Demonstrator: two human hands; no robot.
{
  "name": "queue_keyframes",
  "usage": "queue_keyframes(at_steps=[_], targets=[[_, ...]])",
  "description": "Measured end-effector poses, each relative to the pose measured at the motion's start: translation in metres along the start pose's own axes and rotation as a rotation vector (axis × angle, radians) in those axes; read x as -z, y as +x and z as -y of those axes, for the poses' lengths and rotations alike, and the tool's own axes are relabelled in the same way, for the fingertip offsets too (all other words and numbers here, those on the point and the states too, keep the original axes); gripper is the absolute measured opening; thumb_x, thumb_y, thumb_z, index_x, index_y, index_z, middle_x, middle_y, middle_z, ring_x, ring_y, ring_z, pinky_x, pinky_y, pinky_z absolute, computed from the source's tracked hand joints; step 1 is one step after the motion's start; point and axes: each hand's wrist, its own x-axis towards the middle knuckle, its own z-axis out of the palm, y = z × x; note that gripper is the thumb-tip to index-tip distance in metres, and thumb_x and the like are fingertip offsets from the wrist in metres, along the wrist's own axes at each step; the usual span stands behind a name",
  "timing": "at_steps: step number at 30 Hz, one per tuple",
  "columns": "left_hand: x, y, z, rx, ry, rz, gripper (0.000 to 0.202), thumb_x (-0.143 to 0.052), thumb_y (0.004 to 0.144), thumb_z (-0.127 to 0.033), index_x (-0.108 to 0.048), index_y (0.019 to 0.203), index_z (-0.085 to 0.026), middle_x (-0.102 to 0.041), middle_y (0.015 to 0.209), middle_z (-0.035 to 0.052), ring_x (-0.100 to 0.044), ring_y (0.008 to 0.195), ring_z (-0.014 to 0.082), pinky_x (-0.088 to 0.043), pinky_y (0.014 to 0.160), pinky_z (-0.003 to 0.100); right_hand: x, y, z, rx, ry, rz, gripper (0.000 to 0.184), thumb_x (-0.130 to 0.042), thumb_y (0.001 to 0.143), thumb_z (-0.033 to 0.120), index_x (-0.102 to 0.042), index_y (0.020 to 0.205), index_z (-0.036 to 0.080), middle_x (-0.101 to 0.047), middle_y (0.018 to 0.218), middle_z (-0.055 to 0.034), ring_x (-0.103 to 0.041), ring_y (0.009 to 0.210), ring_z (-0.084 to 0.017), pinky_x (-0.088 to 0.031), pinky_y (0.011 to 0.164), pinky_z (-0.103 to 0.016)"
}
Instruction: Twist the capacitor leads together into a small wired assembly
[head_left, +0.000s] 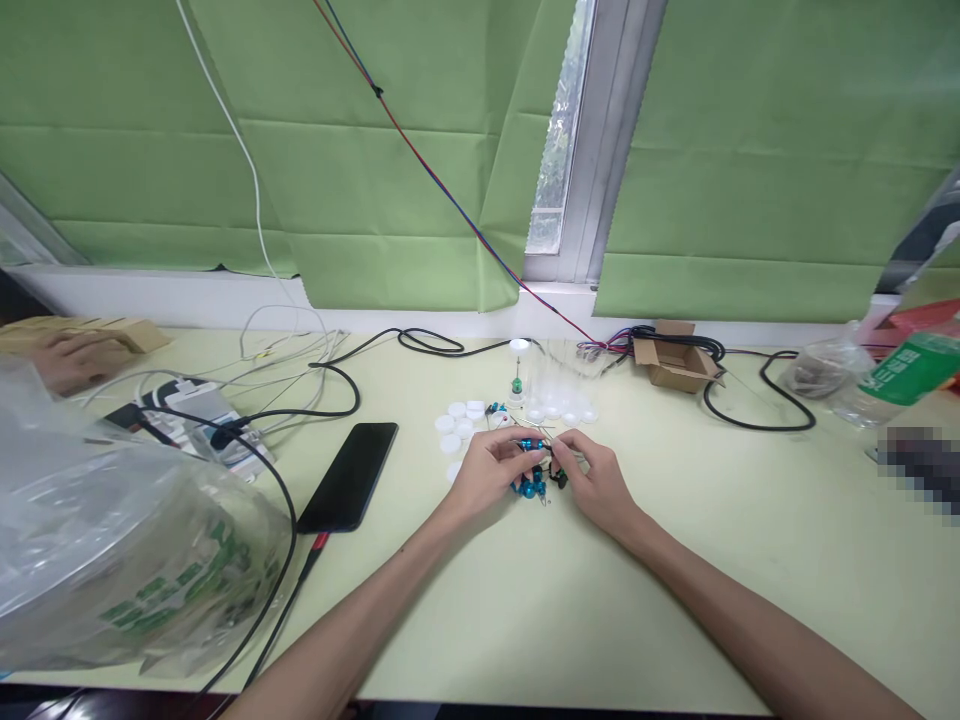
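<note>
My left hand [489,468] is closed, its thumb and fingers pinching a string of shiny blue beads [531,489] over the table. Close beside it, my right hand [598,478] pinches the right side of the same beaded piece, where small dark parts [559,479] hang. Thin wire ends stick out around the beads; the fingers hide how they join. Just beyond my hands are white round caps [450,442], clear small containers [561,395] and a small clear bottle [517,375] with something green inside. More small blue beads [496,408] lie by the caps.
A black phone [349,477] lies to the left, beside a large plastic bag [150,560]. Cables [352,385] cross the back of the table. An open cardboard box [675,360] and a green-labelled bottle [904,372] stand right. Another person's hand [79,358] rests at far left.
</note>
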Motion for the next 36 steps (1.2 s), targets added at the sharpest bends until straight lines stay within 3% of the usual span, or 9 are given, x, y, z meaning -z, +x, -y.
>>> queue_keyframes(at_steps=[6, 14, 24, 30, 36], targets=[[0.0001, 0.0001, 0.0012, 0.0, 0.014, 0.011, 0.03, -0.073, 0.075, -0.034, -0.072, 0.098, -0.015, -0.061, 0.059, 0.0016, -0.053, 0.053, 0.0118, -0.045, 0.053, 0.025, 0.0, 0.0003, -0.0022, -0.007, -0.034, 0.011, 0.038, -0.04, 0.099, 0.038, -0.051, 0.067, 0.021, -0.056, 0.062, 0.0004, -0.053, 0.062, -0.016, -0.042, 0.066, -0.028], [-0.0014, -0.0005, -0.0009, 0.007, -0.005, -0.003, 0.031, -0.074, 0.073, -0.036, -0.074, 0.096, -0.016, -0.061, 0.058, 0.0017, -0.054, 0.053, 0.0127, -0.046, 0.053, 0.026, -0.0006, 0.0013, -0.0002, 0.04, -0.118, 0.006, 0.046, -0.034, 0.101, 0.04, -0.049, 0.062, 0.023, -0.058, 0.06, -0.0006, -0.054, 0.066, -0.018, -0.042, 0.074, -0.032], [-0.0012, -0.001, -0.0043, 0.014, -0.004, -0.021, 0.031, -0.074, 0.074, -0.037, -0.072, 0.097, -0.016, -0.06, 0.059, 0.0007, -0.053, 0.053, 0.0117, -0.045, 0.052, 0.024, -0.0012, 0.0002, 0.0005, 0.014, -0.066, -0.002, 0.031, -0.046, 0.097, 0.039, -0.059, 0.074, 0.023, -0.064, 0.069, -0.0024, -0.056, 0.078, -0.022, -0.043, 0.079, -0.036], [-0.0016, -0.002, -0.0041, -0.02, 0.001, 0.04, 0.038, -0.069, 0.079, -0.041, -0.069, 0.107, -0.016, -0.065, 0.07, 0.0044, -0.057, 0.057, 0.0137, -0.047, 0.053, 0.026, -0.0011, -0.0013, -0.0001, -0.021, -0.014, -0.017, 0.029, -0.046, 0.097, 0.039, -0.06, 0.078, 0.022, -0.061, 0.063, -0.0008, -0.056, 0.073, -0.021, -0.044, 0.075, -0.034], [-0.0008, -0.0041, -0.0079, -0.032, -0.084, 0.107, 0.044, -0.064, 0.083, -0.044, -0.067, 0.117, -0.015, -0.066, 0.092, 0.0113, -0.064, 0.075, 0.0197, -0.051, 0.054, 0.026, -0.0004, -0.0004, 0.0016, -0.042, 0.067, -0.056, 0.029, -0.047, 0.096, 0.04, -0.059, 0.078, 0.021, -0.059, 0.063, 0.0008, -0.055, 0.064, -0.017, -0.045, 0.069, -0.03]])
